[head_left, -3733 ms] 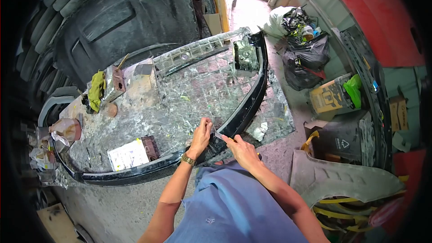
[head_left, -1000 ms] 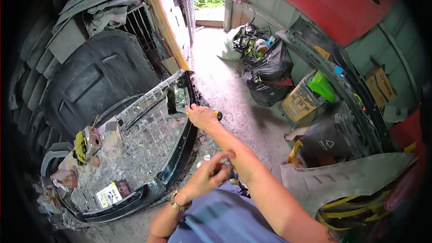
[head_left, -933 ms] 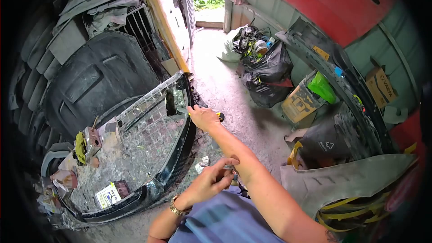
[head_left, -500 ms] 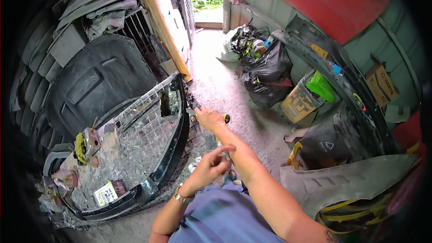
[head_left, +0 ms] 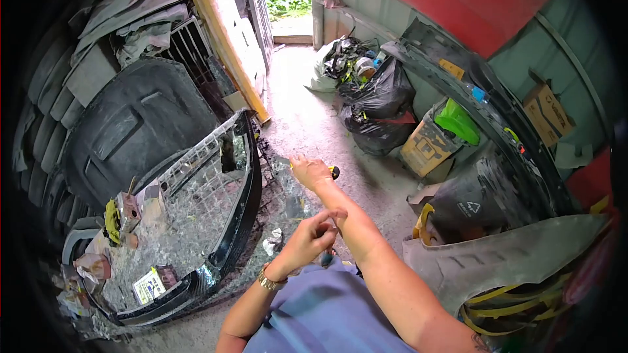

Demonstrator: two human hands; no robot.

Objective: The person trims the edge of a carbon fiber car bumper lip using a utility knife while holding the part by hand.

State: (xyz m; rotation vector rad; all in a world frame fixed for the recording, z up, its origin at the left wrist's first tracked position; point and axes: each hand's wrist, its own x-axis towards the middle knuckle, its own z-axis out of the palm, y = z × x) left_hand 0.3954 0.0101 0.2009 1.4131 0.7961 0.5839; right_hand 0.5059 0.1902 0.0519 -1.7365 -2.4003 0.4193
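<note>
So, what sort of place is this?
Probably a car-body workshop: a curved black part runs along the worktable, a dark hood-like panel stands beyond, and a red panel shows upper right.

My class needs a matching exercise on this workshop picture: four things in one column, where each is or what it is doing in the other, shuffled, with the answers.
Things
1. Left hand
2. Right hand
3. Curved black part
4. Green plastic

Places and states
A. Along the edge of the work table
B. At the top of a cardboard box
C. Closed around a yellow-and-black tool
D. Fingers at the right forearm

Right pairs: 1-D, 2-C, 3-A, 4-B
</note>
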